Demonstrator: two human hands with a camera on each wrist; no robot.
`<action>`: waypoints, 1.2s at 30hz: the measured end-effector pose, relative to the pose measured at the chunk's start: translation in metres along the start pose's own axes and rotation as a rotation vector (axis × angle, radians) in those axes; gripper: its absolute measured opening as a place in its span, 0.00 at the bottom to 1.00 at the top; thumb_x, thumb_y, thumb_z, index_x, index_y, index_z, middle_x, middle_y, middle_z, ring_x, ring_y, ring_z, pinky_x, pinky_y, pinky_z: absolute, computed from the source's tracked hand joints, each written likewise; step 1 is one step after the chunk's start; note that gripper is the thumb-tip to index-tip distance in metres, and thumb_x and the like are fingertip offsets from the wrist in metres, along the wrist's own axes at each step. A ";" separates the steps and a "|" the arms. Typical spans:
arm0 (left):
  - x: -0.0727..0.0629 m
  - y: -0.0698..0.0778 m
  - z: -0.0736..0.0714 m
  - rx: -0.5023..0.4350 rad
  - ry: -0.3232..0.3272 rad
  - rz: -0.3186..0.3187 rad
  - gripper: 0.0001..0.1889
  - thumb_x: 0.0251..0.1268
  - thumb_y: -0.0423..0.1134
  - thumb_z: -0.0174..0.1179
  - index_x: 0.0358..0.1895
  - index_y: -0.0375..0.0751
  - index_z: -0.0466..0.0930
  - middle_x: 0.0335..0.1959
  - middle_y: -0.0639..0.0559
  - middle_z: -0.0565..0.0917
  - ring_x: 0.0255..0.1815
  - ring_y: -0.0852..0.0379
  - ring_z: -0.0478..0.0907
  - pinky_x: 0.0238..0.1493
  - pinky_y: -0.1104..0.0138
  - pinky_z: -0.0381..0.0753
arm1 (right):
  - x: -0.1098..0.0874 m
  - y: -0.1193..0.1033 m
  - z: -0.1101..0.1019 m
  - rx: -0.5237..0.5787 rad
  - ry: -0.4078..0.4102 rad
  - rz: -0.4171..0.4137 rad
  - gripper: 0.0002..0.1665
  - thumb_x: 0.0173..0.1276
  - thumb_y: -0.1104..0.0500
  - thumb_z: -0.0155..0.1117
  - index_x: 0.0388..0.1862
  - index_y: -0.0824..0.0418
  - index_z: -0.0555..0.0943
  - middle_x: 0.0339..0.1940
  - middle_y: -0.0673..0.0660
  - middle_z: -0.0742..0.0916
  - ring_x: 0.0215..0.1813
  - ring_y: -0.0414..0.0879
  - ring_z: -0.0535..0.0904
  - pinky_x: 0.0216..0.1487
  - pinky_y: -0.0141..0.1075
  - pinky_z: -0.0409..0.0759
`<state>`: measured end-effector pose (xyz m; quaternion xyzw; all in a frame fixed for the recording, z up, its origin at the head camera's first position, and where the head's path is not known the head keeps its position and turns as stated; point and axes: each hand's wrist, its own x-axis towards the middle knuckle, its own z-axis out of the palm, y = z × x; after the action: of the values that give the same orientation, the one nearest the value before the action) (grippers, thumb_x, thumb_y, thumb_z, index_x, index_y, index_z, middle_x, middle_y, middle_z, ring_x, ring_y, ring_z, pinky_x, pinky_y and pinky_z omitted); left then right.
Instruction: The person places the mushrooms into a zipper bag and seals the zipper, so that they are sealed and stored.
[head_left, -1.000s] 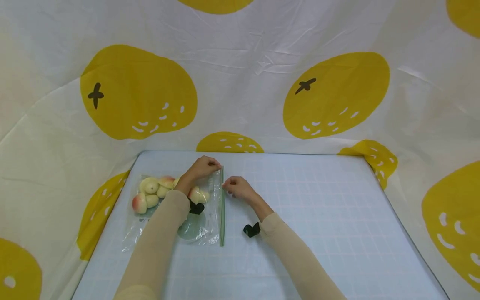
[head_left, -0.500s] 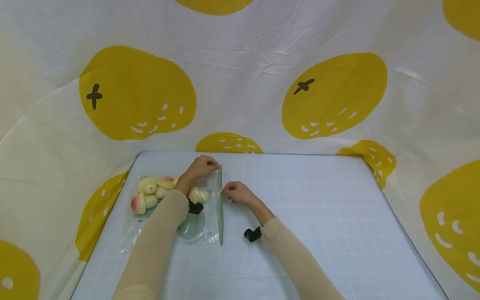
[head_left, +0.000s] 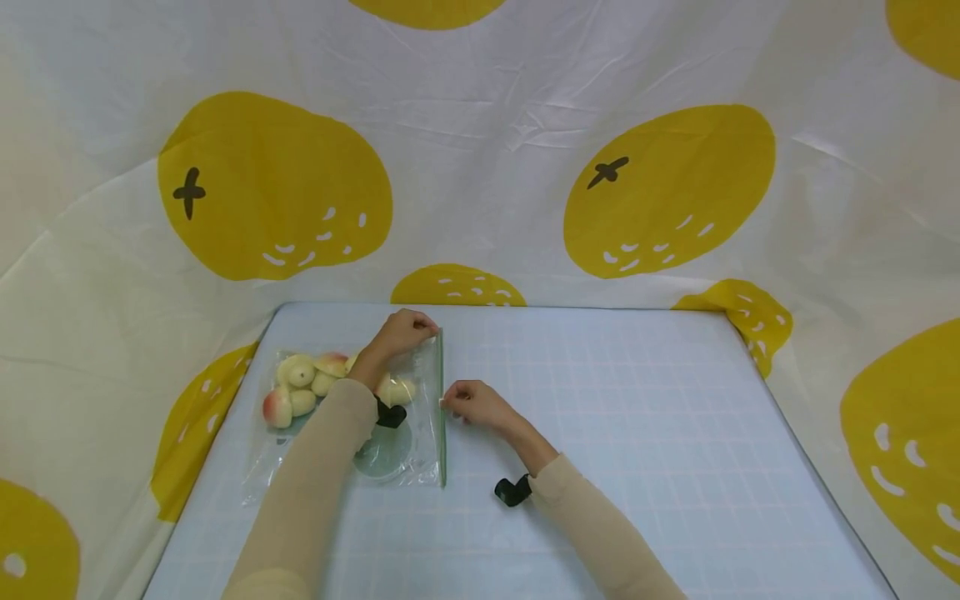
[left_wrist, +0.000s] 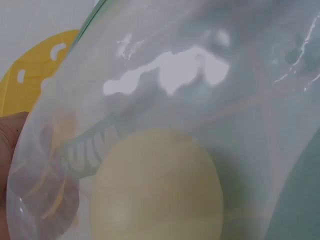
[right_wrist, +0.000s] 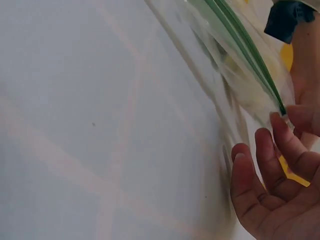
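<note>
A clear zip bag (head_left: 425,437) lies on the left half of the table, its green zip strip (head_left: 443,454) facing right. Inside are several cream toy mushrooms (head_left: 297,372), some with reddish caps; one pale rounded piece (left_wrist: 157,190) fills the lower left wrist view. My left hand (head_left: 403,332) pinches the bag's far corner at the end of the strip. With thumb and forefinger, my right hand (head_left: 478,405) pinches the small pale slider on the strip, about midway along it. In the right wrist view the other fingers (right_wrist: 243,172) are spread loosely, bent and holding nothing.
A pale green round disc (head_left: 384,457) shows at the bag's near side. The table (head_left: 637,433) has a light checked cover. Behind it hangs a white curtain (head_left: 480,167) with big yellow fruit prints. A black camera mount sits on each wrist.
My right hand has slid along the green strip toward me, from near the far end to about its middle, still pinching. The left hand has stayed at the far corner.
</note>
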<state>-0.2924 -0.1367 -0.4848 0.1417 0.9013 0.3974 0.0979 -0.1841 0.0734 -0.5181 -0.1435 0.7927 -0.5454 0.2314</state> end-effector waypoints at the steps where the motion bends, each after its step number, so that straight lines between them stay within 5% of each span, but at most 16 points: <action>1: 0.000 0.000 0.000 0.004 0.002 -0.004 0.12 0.73 0.42 0.60 0.47 0.39 0.88 0.45 0.46 0.87 0.47 0.48 0.81 0.51 0.55 0.79 | -0.002 0.000 0.001 -0.001 0.001 -0.004 0.10 0.73 0.57 0.63 0.37 0.63 0.84 0.34 0.57 0.85 0.36 0.51 0.78 0.30 0.33 0.75; 25: 0.003 0.002 0.002 0.011 0.055 -0.052 0.11 0.71 0.42 0.62 0.44 0.39 0.88 0.44 0.47 0.87 0.47 0.48 0.80 0.51 0.56 0.78 | -0.040 0.009 0.024 -0.013 -0.010 -0.041 0.08 0.72 0.56 0.64 0.35 0.58 0.85 0.32 0.51 0.86 0.32 0.45 0.78 0.31 0.33 0.76; 36: 0.003 0.001 0.003 0.021 0.071 -0.057 0.12 0.71 0.42 0.62 0.46 0.38 0.88 0.43 0.46 0.87 0.47 0.48 0.81 0.52 0.56 0.78 | -0.049 0.009 0.019 -0.047 -0.104 -0.055 0.06 0.69 0.59 0.67 0.33 0.59 0.87 0.33 0.46 0.85 0.33 0.38 0.74 0.33 0.31 0.74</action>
<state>-0.2946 -0.1330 -0.4860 0.1026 0.9120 0.3899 0.0756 -0.1316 0.0848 -0.5219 -0.1988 0.7878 -0.5249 0.2538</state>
